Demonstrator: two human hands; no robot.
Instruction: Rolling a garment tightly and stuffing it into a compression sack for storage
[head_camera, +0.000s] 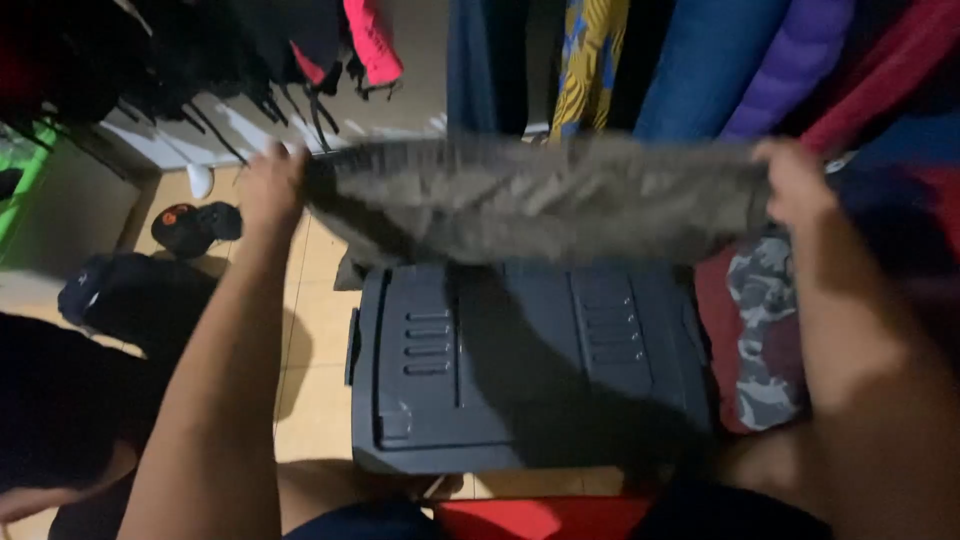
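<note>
Both forearms extend forward. Left hand (268, 185) and right hand (792, 182) each clench one end of a grey garment (540, 198), stretched flat above the rear edge of a dark plastic storage bin lid (520, 360).

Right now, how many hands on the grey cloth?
2. Left hand grips the grey cloth at its left end, right hand at its right end.

Both arms stretched forward, hands spread wide apart

The left hand (270, 185) and right hand (795, 185) are raised level with each other, fingers closed in a pinching grip, bare forearms reaching up from the lower corners of the view.
</note>
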